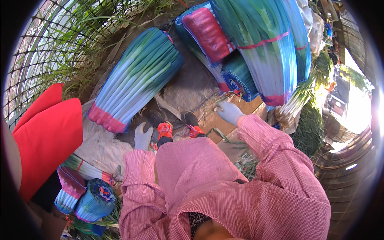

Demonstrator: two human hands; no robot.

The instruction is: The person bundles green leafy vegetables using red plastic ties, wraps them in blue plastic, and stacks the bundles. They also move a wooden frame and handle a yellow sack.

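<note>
My left hand, in a pale glove, has its fingers apart and nothing in them, beside the pink lower end of a large printed bag of green onions. That bag lies tilted on the ground beyond my shoes. My right hand, gloved too, has its fingers curled; whether something small is between them I cannot tell. Just beyond it stands a round-ended printed bag. Over that leans a tall bag of green onions with a pink band, next to a bag with a red end.
Several smaller bags lie at the lower left near a red cloth. Black netting with grass borders the upper left. Loose green onions are heaped at the right. Cardboard and cut leaves cover ground by my shoes.
</note>
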